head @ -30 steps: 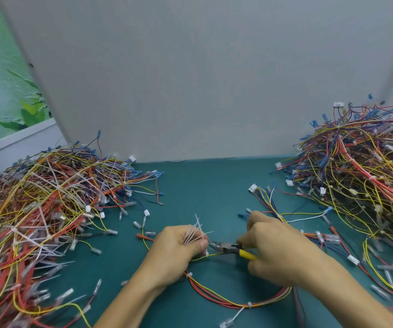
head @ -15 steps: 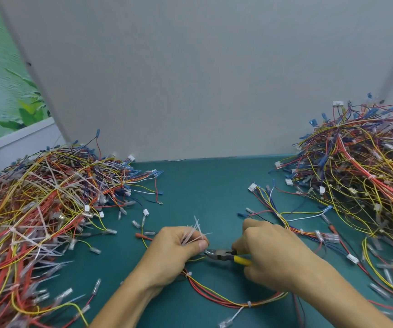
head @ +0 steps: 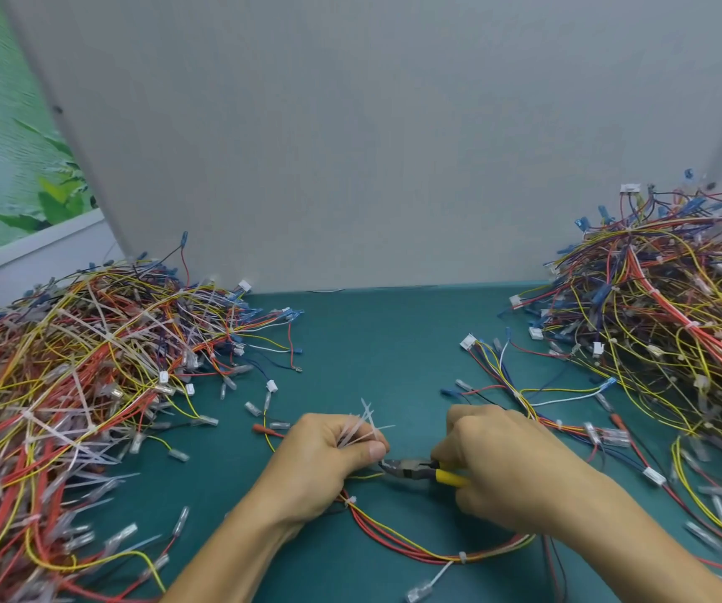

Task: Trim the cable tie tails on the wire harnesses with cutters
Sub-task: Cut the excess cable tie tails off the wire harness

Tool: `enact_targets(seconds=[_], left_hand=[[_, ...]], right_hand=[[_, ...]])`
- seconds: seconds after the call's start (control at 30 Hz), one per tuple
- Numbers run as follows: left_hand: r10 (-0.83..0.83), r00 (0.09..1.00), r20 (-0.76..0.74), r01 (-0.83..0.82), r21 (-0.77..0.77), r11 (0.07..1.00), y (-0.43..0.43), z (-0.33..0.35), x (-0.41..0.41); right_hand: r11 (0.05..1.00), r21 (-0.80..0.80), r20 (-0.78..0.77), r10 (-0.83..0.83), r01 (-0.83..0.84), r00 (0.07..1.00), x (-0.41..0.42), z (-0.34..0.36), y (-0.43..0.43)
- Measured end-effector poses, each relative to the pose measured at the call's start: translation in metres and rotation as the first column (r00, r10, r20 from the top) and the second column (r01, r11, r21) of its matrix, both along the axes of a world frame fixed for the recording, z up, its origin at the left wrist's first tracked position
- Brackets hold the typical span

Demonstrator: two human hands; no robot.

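The left hand (head: 320, 463) has its fingers (head: 337, 433) clenched round a tuft of white tie tails (head: 361, 428) and pins the harness (head: 416, 552) beneath them, likely to steady the next tie at the nose of the cutters (head: 411, 470), whose yellow handles the right hand (head: 498, 467) grips. Bare counter (head: 372, 350) lies beyond the fingers, hemmed by one heap of harnesses (head: 67, 385) to their left and another heap (head: 655, 332) to their right.
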State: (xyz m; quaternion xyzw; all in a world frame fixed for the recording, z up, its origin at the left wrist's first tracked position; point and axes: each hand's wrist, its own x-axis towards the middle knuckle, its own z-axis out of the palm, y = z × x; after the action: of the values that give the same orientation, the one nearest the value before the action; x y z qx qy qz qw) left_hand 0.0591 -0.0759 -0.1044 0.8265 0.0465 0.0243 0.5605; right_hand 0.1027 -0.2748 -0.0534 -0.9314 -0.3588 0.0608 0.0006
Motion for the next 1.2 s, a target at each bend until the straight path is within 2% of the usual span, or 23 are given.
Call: enact_targets(seconds=[0.37,0.67,0.8,0.87,0.93,1.0,1.1,1.2], left_hand=[[0.029,1.0,0.0,-0.029,0.028,0.999,-0.002,0.003,-0.001],[0.064,0.998,0.012,-0.065,0.029,0.997,-0.002,0.001,0.0],[0.075,0.997,0.033,-0.076,0.038,0.996,-0.006,0.012,-0.005],[0.067,0.992,0.107,-0.083,0.152,0.985,-0.008,0.025,-0.009],[0.012,0.985,0.173,-0.068,0.324,0.944,-0.015,0.04,-0.017],[-0.103,0.982,0.159,0.029,0.412,0.911,-0.027,0.054,-0.03],[-0.296,0.954,-0.052,0.277,0.532,0.8,-0.057,0.063,-0.048],[-0.362,0.882,-0.303,0.468,0.66,0.587,-0.087,0.057,-0.052]], right_hand=[[0.998,-0.048,0.112,0.051,-0.046,0.992,0.003,-0.008,0.003],[0.998,-0.052,0.115,0.041,-0.035,0.992,0.004,-0.017,0.005],[0.999,0.048,0.07,0.021,-0.025,0.997,0.009,-0.017,0.001],[0.98,0.199,0.041,-0.033,0.024,0.999,0.018,-0.011,-0.008],[0.937,0.331,0.041,-0.13,0.109,0.991,0.028,-0.002,-0.018],[0.882,0.431,0.06,-0.239,0.191,0.969,0.036,0.005,-0.029],[0.844,0.474,0.073,-0.323,0.252,0.944,0.044,0.009,-0.04],[0.835,0.474,0.055,-0.344,0.279,0.937,0.047,0.007,-0.044]])
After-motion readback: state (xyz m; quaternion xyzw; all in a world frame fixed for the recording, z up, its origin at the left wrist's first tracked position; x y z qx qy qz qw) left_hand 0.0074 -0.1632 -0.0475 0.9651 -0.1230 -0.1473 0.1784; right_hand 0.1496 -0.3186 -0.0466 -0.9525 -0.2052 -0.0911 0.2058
